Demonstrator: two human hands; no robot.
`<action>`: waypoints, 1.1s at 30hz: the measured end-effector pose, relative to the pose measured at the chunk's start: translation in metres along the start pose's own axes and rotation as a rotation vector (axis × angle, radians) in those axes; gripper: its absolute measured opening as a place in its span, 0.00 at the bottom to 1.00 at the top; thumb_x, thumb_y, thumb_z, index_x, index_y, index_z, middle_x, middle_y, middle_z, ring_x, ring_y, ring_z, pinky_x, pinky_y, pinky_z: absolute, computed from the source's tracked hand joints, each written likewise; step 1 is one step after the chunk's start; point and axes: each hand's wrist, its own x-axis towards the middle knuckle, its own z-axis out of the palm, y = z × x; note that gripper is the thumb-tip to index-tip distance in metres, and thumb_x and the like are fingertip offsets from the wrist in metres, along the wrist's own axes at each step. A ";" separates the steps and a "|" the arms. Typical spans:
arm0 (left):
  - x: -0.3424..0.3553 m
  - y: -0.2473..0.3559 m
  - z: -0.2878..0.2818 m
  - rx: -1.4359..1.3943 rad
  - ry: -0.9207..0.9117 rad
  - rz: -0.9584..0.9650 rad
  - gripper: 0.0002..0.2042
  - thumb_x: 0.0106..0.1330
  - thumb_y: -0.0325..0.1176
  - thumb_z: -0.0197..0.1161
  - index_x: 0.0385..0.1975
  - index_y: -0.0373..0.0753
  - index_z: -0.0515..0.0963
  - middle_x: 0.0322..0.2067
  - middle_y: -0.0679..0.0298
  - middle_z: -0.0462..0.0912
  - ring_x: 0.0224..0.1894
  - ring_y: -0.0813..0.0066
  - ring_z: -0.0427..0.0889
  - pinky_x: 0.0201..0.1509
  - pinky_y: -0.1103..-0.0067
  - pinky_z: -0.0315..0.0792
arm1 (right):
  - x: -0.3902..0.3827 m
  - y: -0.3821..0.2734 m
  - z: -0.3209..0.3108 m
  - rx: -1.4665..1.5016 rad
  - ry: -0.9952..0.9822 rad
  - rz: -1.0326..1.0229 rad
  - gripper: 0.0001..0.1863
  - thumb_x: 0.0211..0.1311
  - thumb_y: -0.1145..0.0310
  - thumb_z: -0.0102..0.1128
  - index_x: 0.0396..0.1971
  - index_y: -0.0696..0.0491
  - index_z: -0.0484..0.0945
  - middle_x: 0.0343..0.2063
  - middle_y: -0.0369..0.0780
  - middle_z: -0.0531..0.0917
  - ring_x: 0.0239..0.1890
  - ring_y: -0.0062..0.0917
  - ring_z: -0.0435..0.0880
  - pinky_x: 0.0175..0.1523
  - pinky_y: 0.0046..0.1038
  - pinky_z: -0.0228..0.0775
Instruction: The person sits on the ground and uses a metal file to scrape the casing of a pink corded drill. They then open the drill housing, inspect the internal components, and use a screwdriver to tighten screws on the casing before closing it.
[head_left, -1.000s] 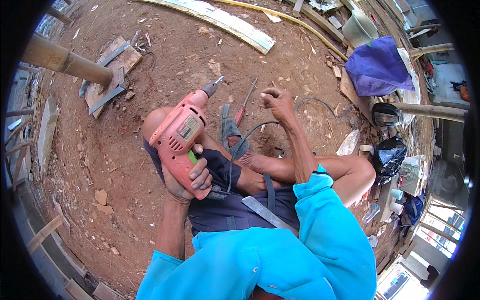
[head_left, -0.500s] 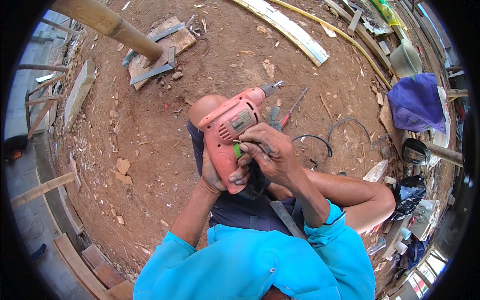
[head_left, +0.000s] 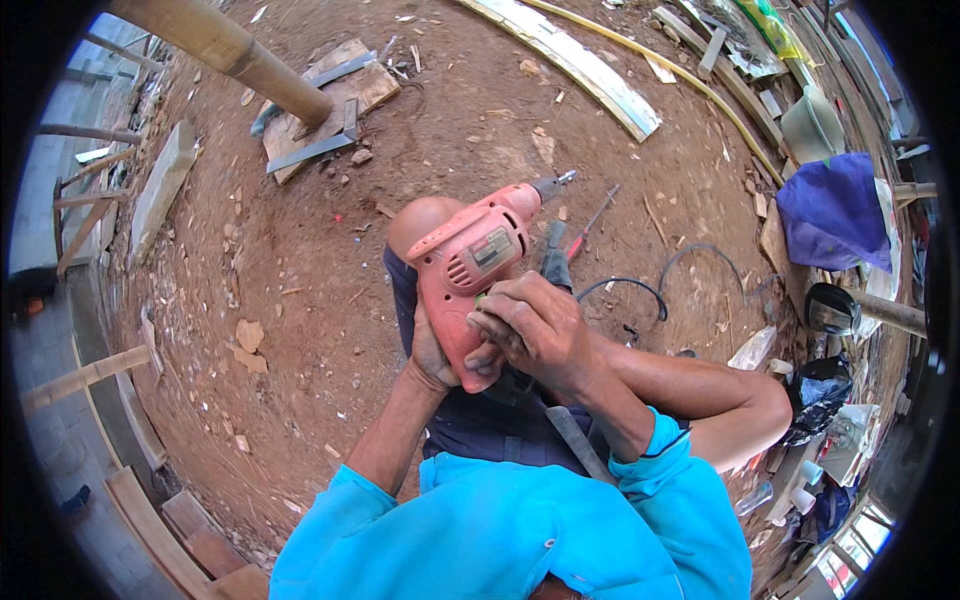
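Observation:
A faded red power drill [head_left: 462, 258] lies on its side above my lap, its metal chuck [head_left: 553, 186] pointing away to the upper right. My left hand [head_left: 432, 350] is wrapped round its handle from below. My right hand [head_left: 540, 328] is pinched closed against the handle at the green trigger, which its fingers now mostly cover. Whatever sits between those fingertips is too small to make out. Just beyond the right hand, a red-handled screwdriver [head_left: 578, 244] lies on the dirt beside a dark grey object [head_left: 556, 262].
A black cable [head_left: 655, 296] curls over the ground to the right. At the upper left, a bamboo post [head_left: 250, 65] stands on a board [head_left: 362, 90] with metal strips. A purple bag [head_left: 835, 212] and a white bucket [head_left: 812, 125] are at the right. A flat grey bar [head_left: 575, 437] rests near my lap.
My right hand has shifted slightly down and left over the trigger, hiding most of the green. The drill appears a little further right in the picture, still in my left hand.

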 end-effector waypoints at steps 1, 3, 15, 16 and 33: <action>0.001 0.000 -0.001 0.005 -0.019 -0.003 0.47 0.67 0.79 0.40 0.74 0.45 0.58 0.38 0.54 0.82 0.14 0.62 0.75 0.19 0.69 0.74 | 0.000 0.001 0.001 0.032 0.019 0.038 0.19 0.47 0.76 0.78 0.41 0.56 0.81 0.38 0.42 0.82 0.38 0.37 0.84 0.40 0.36 0.78; 0.002 -0.002 0.001 0.000 -0.048 0.012 0.47 0.67 0.79 0.41 0.74 0.46 0.59 0.38 0.54 0.83 0.14 0.62 0.75 0.19 0.69 0.75 | -0.003 0.005 0.006 0.098 0.057 0.115 0.18 0.48 0.77 0.77 0.41 0.54 0.82 0.41 0.42 0.82 0.42 0.38 0.83 0.44 0.37 0.78; 0.002 -0.001 -0.004 0.036 -0.060 -0.001 0.43 0.68 0.77 0.40 0.73 0.50 0.62 0.39 0.58 0.85 0.15 0.65 0.78 0.15 0.73 0.76 | -0.003 0.006 0.021 0.094 0.034 0.212 0.12 0.48 0.73 0.76 0.35 0.48 0.87 0.47 0.40 0.81 0.55 0.39 0.77 0.56 0.43 0.67; 0.003 -0.002 -0.003 0.036 -0.082 0.004 0.45 0.67 0.79 0.41 0.74 0.50 0.61 0.39 0.59 0.85 0.15 0.65 0.79 0.15 0.73 0.76 | -0.004 0.006 0.021 0.093 0.013 0.217 0.12 0.48 0.72 0.76 0.35 0.48 0.87 0.47 0.40 0.81 0.54 0.39 0.77 0.55 0.43 0.66; 0.005 -0.002 0.009 0.090 -0.034 0.045 0.34 0.73 0.72 0.40 0.68 0.55 0.67 0.38 0.59 0.86 0.13 0.65 0.76 0.12 0.71 0.74 | 0.011 0.011 0.016 0.020 -0.043 0.311 0.14 0.44 0.69 0.79 0.34 0.46 0.87 0.46 0.37 0.79 0.55 0.39 0.75 0.56 0.43 0.64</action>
